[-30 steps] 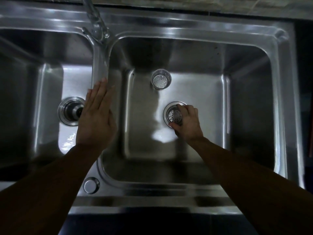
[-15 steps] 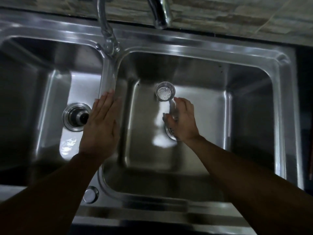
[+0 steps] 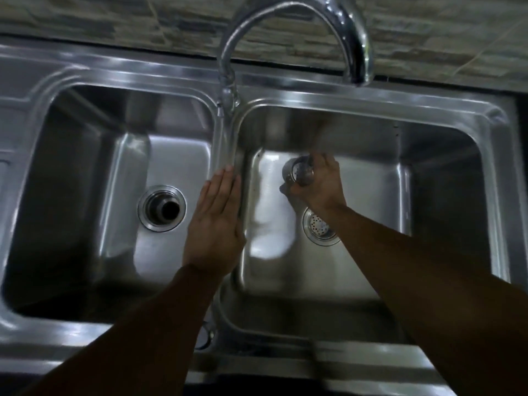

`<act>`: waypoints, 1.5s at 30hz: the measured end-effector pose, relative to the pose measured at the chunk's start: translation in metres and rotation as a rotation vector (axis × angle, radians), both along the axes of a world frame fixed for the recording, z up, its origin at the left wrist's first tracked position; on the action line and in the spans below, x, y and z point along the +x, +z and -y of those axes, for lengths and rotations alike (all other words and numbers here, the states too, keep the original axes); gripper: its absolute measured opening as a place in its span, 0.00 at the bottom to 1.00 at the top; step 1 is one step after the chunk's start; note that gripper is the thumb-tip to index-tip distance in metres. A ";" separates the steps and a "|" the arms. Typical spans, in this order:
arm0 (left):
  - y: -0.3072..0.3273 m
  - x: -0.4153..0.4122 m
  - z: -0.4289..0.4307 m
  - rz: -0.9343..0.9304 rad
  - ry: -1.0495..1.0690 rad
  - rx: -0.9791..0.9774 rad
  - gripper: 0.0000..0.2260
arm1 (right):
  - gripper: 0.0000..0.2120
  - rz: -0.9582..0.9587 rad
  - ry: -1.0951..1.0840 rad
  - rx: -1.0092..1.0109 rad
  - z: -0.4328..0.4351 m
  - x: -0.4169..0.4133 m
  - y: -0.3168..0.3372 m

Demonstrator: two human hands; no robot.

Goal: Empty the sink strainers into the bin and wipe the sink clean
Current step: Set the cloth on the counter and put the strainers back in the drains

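Dim scene overall, forearms nearly black at the lower edge. Light arrives from above: a soft bright reflection sits on the floor of the right basin (image 3: 268,241), with glare streaks along the sink rim (image 3: 314,95) and the arched faucet (image 3: 337,12). Basin walls fall into deep shadow. Motion blur smears the right hand (image 3: 320,181) and the strainer (image 3: 298,174) it holds. Wide-angle bowing bends the sink's outer edges.

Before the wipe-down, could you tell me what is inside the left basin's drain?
The left drain shows only a dark open hole, with no strainer basket seated. Deeper down is too dark to see. The loose strainer is in the right hand.
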State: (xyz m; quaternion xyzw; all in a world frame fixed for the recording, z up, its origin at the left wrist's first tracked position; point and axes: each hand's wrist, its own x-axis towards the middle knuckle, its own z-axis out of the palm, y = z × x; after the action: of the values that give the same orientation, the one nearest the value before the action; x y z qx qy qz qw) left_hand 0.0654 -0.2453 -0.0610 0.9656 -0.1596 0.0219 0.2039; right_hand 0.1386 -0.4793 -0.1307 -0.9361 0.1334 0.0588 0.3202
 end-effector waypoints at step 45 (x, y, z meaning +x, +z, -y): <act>0.014 0.015 -0.305 -0.007 0.187 0.106 0.29 | 0.34 -0.099 0.602 -0.249 -0.306 -0.018 -0.021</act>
State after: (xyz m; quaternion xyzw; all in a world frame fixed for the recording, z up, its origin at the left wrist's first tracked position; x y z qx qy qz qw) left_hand 0.0809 0.0593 -0.0471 0.9858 -0.0688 0.0288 0.1502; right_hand 0.1206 -0.1737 -0.1515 -0.9615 -0.1278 0.1793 0.1646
